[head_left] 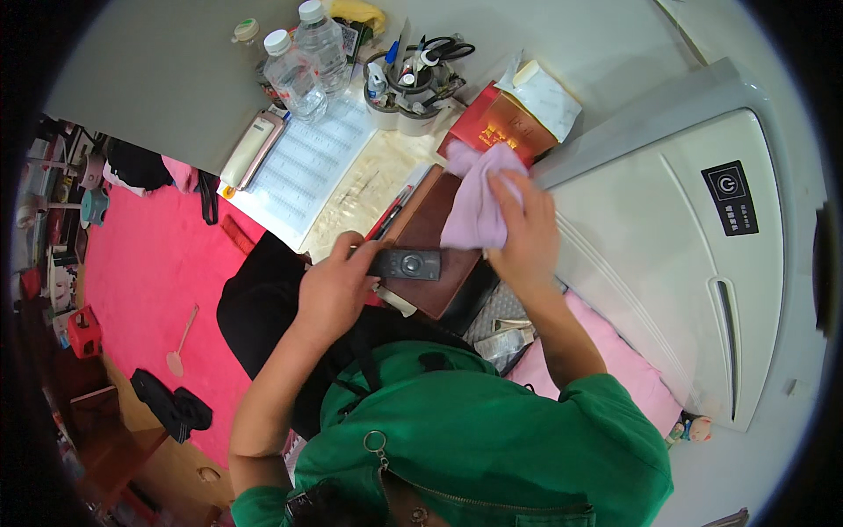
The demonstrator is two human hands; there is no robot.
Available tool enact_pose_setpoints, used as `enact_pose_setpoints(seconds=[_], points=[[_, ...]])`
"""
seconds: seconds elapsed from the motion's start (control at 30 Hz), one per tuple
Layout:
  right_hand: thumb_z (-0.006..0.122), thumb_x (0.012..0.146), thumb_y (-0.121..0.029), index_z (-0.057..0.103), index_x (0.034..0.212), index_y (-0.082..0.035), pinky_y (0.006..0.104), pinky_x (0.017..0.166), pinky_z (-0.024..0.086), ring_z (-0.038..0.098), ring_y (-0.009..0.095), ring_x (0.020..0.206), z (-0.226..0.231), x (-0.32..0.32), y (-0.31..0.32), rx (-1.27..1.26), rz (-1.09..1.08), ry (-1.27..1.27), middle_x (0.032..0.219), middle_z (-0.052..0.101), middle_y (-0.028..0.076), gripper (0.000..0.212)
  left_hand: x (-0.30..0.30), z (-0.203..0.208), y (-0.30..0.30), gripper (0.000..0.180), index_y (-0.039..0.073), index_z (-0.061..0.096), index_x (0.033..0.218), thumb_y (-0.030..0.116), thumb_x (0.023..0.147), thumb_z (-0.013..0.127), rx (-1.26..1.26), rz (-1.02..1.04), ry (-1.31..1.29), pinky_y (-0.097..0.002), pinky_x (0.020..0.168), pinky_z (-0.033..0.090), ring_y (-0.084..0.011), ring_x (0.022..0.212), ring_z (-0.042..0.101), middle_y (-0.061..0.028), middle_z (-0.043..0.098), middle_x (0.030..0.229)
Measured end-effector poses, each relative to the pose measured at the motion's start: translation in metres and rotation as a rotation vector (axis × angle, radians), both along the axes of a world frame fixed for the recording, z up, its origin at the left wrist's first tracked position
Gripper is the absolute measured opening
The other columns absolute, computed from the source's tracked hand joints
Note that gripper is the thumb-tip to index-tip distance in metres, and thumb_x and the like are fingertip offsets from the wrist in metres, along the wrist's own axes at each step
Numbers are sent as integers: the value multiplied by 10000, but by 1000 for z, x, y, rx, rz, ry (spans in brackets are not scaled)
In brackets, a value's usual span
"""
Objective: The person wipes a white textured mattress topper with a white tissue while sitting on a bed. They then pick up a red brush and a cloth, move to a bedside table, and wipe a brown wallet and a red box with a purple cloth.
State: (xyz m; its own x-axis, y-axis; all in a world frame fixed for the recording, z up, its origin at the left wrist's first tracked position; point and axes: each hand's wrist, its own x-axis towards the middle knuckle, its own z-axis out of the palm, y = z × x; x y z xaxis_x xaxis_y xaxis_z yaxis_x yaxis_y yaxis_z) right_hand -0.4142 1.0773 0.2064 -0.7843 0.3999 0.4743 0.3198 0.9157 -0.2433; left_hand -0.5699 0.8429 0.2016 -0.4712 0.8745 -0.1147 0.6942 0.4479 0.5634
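Note:
My left hand [335,285] is closed around one end of a black remote control [411,264], whose round button pad faces up. A pale pink cloth [481,204] hangs from my right hand [527,233], gripped between thumb and fingers. Cloth and remote are a short way apart, both above a brown notebook [436,285] at the table's near right corner. Just left of the notebook lie a red pen and a dark pen [392,213]. The cloth hides part of the notebook and of a red box [500,123] behind it.
Two clear water bottles [299,83] and a round pen holder [413,88] with scissors stand at the back. A printed sheet [309,162] lies under a white and pink stapler-like device [255,149]. The white appliance [667,255] borders the right side; a pink sheet [149,272] spreads at left.

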Motion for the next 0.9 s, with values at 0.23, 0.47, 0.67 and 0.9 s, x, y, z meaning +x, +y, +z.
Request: enact_pose_setpoints(seconds=[0.23, 0.47, 0.67, 0.9], points=[[677, 728, -27, 596, 1293, -21, 452, 909, 516, 593, 390, 1065, -4, -43, 6, 66, -178, -319, 1262, 599, 211, 570, 20, -31, 23, 509, 135, 608, 1282, 101, 792, 739, 8, -117, 134, -446, 700, 560, -339, 852, 685, -81, 566, 1244], [745, 670, -47, 600, 1318, -28, 429, 972, 507, 596, 386, 1121, 10, -89, 10, 5, -85, -353, 1342, 591, 224, 665, 17, -38, 23, 374, 116, 619, 1236, 100, 863, 592, 35, -135, 178, -440, 645, 561, -302, 809, 675, -95, 565, 1220], [752, 660, -71, 590, 1357, -76, 427, 979, 510, 603, 377, 1117, 20, -33, 10, -20, -170, -552, 1388, 582, 170, 715, 16, -44, 16, 351, 103, 622, 1210, 99, 860, 594, 122, -126, 170, -444, 644, 564, -302, 819, 673, -86, 566, 1223], [756, 656, -87, 609, 1309, -32, 432, 928, 531, 632, 385, 1045, 11, -64, 17, 25, -111, -480, 1234, 637, 193, 672, 18, -42, 22, 442, 114, 621, 1265, 90, 824, 641, 17, -184, 141, -446, 697, 565, -317, 897, 684, -77, 573, 1256]])
